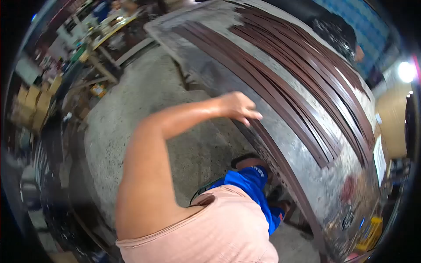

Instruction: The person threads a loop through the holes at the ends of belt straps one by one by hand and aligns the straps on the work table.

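Observation:
My left hand (pixel 239 107) is over the near long edge of the grey table (pixel 298 151), its fingers closed on the upper end of a dark brown strip (pixel 280 160). That strip runs down along the table's edge toward the bottom right. Beyond it, a band of long brown strips (pixel 263 81) lies lengthwise on the table, side by side. A wider, uneven group of similar strips (pixel 302 57) lies farther across. My right hand does not show.
A black plastic-wrapped bundle (pixel 335 35) lies at the table's far side. Cardboard boxes (pixel 35 103) are stacked at the far left. A cluttered workbench (pixel 116 30) stands at the upper left. At the lower right is a yellow crate (pixel 372 234).

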Available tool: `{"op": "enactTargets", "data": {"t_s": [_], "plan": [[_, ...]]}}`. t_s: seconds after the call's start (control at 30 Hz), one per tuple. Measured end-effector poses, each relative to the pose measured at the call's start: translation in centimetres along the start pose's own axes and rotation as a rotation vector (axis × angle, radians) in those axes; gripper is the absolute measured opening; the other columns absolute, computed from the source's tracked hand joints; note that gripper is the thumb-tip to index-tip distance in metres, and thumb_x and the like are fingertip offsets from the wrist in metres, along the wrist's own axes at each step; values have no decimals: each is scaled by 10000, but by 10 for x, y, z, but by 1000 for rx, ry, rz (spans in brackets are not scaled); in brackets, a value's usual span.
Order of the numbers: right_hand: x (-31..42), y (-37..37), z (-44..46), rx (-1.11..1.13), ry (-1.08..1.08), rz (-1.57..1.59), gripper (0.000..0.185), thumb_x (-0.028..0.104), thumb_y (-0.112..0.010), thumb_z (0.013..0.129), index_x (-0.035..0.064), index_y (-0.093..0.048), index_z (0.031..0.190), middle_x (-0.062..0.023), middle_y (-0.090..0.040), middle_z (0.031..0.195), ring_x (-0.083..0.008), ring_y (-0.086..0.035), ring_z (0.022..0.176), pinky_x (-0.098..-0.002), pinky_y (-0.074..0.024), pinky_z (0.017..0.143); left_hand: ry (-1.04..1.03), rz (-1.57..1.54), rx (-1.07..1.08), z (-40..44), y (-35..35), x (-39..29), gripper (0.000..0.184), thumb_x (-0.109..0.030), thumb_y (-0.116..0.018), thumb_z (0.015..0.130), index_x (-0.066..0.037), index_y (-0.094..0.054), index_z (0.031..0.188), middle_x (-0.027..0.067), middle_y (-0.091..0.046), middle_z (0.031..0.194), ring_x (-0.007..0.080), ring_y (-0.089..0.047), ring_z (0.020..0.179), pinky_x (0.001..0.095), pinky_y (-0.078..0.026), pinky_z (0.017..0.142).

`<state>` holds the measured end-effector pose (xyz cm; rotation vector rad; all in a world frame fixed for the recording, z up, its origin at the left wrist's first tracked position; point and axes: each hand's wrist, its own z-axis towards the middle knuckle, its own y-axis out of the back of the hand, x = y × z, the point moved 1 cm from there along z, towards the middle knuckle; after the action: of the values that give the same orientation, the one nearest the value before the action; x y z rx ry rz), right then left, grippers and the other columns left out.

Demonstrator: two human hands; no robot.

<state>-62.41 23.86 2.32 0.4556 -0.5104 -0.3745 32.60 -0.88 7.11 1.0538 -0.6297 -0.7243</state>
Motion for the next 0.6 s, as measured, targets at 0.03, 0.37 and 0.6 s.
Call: {"op": "enactTargets", "data": {"t_s": [0.03, 0.37, 0.6], "plan": [[-38, 8, 5, 27, 99, -49, 490, 364, -439, 1021, -104, -583, 994, -284, -618, 912, -386, -571, 795, -479, -466, 772, 21, 11, 22, -5, 16, 9, 575, -459, -734, 732, -305, -596, 1268, 27, -487, 743, 213, -550, 662, 362, -473, 582], [283, -41, -39, 165, 37, 490, 192, 166, -525, 968, -7, -586, 1027, -44, -594, 887, -156, -562, 818, -309, -482, 758, 242, 672, 116, -29, 160, 157, 543, -256, -751, 786, -236, -576, 1299, 50, -585, 1007, 266, -571, 968, 460, -460, 817], [448, -113, -60, 546, -459, 774, 223, 261, -527, 1005, 40, -549, 979, -75, -585, 740, -169, -577, 581, -330, -476, 526, 700, 668, -9, -6, 105, 177, 749, -300, -704, 846, -257, -347, 1503, 132, -410, 1467, 336, -405, 1347, 523, -378, 1025]]}}
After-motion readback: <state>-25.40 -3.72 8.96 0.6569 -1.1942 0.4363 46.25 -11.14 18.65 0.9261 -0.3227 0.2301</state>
